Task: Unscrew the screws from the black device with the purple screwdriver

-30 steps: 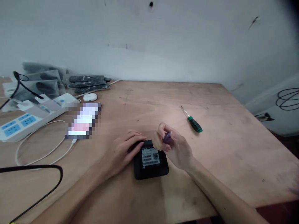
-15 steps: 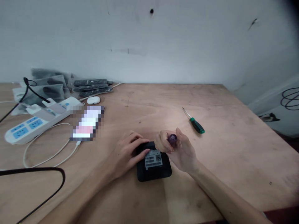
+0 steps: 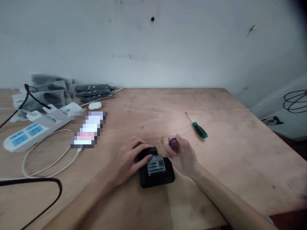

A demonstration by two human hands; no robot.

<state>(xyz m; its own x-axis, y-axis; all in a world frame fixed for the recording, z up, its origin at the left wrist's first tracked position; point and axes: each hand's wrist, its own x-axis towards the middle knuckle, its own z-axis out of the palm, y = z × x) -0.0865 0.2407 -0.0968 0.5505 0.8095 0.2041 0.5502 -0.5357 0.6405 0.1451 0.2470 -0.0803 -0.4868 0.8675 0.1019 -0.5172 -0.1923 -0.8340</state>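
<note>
A small black electronic box [image 3: 157, 181] lies on the wooden table, its white label with barcodes facing up. My left hand [image 3: 135, 155] holds the box at its left side, thumb on the label and fingers along the far edge. Above the box's far right corner, my right hand [image 3: 178, 151] is closed around what looks like a screwdriver with a purple handle [image 3: 173, 143]. Only the rounded handle end shows; the shaft and tip are hidden behind the hand. Farther right lies a green and black screwdriver [image 3: 200, 130], touched by neither hand.
On the left are a white power strip [image 3: 14, 145] with plugged-in chargers, a blurred-out phone [image 3: 88, 129] on a white cable and a white earbud case [image 3: 95, 106]. Bagged dark items [image 3: 48, 97] and wrapped remotes [image 3: 93, 92] sit by the wall. A black cable [image 3: 31, 181] crosses the left front.
My right thumb has moved in closer to the purple handle, and the wrist is turned slightly. My left hand and the box keep their places; the whole view has shifted a little.
</note>
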